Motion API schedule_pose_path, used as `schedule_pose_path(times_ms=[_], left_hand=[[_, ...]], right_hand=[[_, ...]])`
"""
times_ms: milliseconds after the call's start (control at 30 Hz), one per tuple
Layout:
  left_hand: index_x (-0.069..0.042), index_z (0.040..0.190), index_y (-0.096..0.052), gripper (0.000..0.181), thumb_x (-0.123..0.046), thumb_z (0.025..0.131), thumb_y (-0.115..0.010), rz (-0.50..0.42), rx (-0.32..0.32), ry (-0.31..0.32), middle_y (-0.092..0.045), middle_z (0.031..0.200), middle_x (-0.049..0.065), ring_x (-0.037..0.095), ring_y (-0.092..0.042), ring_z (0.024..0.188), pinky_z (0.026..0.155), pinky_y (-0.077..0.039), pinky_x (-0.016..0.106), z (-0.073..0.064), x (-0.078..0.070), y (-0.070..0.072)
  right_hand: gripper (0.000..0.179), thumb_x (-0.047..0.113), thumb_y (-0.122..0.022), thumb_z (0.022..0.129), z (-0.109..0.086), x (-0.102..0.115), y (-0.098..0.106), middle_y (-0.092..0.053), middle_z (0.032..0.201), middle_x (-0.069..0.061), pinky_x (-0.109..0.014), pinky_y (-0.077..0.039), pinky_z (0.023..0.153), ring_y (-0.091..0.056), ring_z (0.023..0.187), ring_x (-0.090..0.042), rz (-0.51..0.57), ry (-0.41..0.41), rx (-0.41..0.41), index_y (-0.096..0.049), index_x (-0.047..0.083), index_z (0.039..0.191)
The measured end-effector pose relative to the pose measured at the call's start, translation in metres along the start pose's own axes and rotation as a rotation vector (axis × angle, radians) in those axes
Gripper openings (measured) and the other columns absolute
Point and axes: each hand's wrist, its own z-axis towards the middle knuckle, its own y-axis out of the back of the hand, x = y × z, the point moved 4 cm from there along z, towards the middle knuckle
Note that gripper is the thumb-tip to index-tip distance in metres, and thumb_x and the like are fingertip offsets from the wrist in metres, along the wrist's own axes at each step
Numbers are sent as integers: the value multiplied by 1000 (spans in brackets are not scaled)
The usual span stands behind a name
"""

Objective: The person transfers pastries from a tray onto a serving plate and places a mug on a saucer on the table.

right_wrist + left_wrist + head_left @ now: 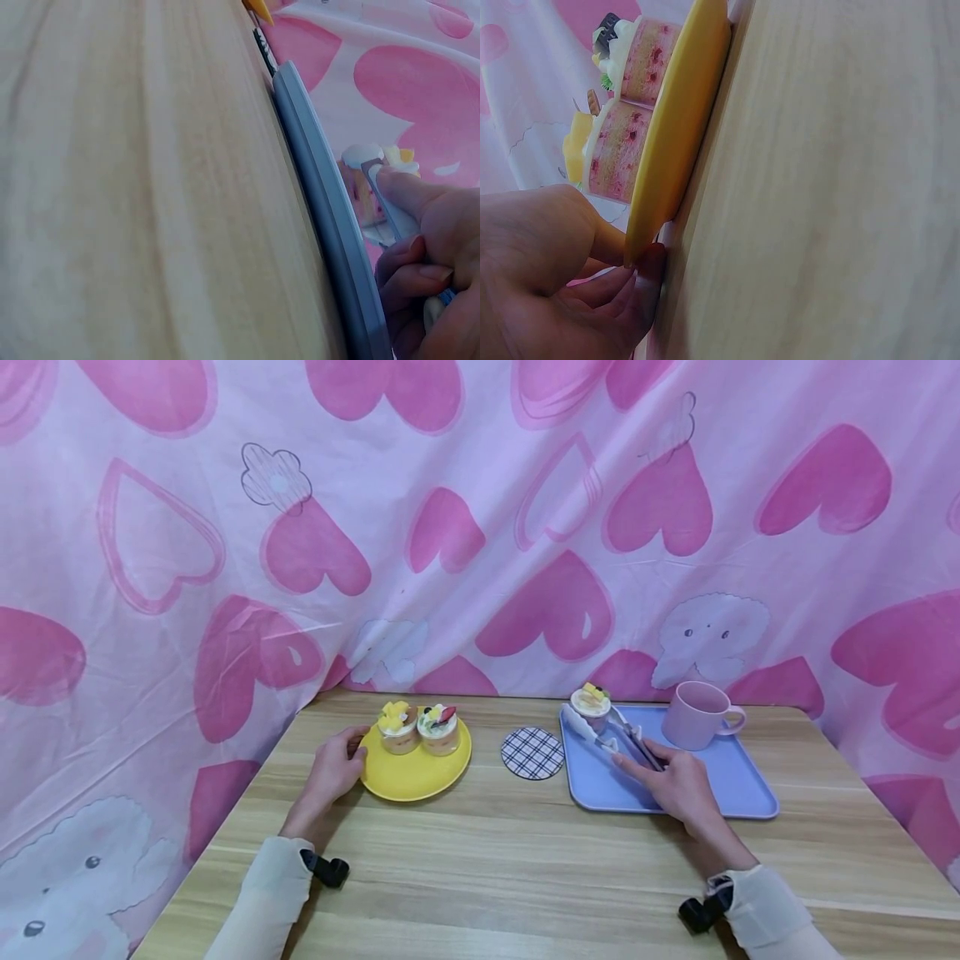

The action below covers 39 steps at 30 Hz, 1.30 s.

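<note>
My left hand (337, 766) pinches the left rim of a yellow plate (416, 781), thumb above and fingertips under the edge in the left wrist view. Two small dessert cups stand on that plate: one cup (399, 739) topped with yellow pieces, another cup (439, 739) with a red fruit slice and green bits. In my right hand (681, 781) is a pair of tongs (588, 728) with pale tips. Its arms straddle a third dessert cup (591, 703) with a yellow topping, at the back left corner of a blue tray (716, 789).
A pink mug (693, 714) stands on the tray's back right, handle to the right. Between plate and tray lies a round checked coaster (532, 753). The wooden table (510, 877) ends at the back against a pink heart-patterned cloth (450, 593).
</note>
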Motion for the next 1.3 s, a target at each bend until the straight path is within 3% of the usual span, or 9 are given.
schedule_pose_path(times_ms=[100,267,633,867,1100,1300], left_hand=[[5,154,-53,47,-1,108,-52,0,1,-3,-65,143,29,40,-62,131,114,-54,56,0,0,0],[5,154,-54,47,-1,108,-52,-2,0,-4,-66,142,28,40,-63,130,113,-54,56,0,1,0],[3,156,-52,48,-3,108,-52,-5,23,17,-63,146,28,40,-61,134,115,-54,56,3,3,-1],[4,155,-52,47,-2,109,-51,-17,17,5,-64,145,28,40,-62,134,115,-53,56,2,3,-1],[4,156,-52,47,-2,109,-52,-13,17,3,-64,145,28,40,-62,133,115,-53,56,1,2,0],[5,156,-52,48,-2,108,-52,-16,14,-5,-64,145,28,40,-62,134,115,-53,56,1,2,0]], right_hand=[[110,82,-75,82,-1,2,-1,-51,88,-9,-32,-36,57,-43,81,-26,-7,21,7,-48,10,162],[106,79,-77,82,-3,7,-3,-41,80,-3,-30,-38,52,-46,71,-23,7,58,21,-53,11,159],[98,75,-80,82,-9,21,-8,-63,78,-7,-28,-40,49,-52,65,-20,11,143,4,-62,9,153],[89,69,-83,84,-16,31,-11,-70,102,-11,-29,-39,51,-48,74,-21,2,217,-5,-68,7,147],[80,64,-86,84,-22,39,-15,-64,80,-5,-27,-39,46,-48,61,-14,36,266,0,-73,9,141],[72,62,-86,85,-26,44,-21,-69,85,-3,-27,-39,48,-48,63,-11,24,317,-8,-77,13,137]])
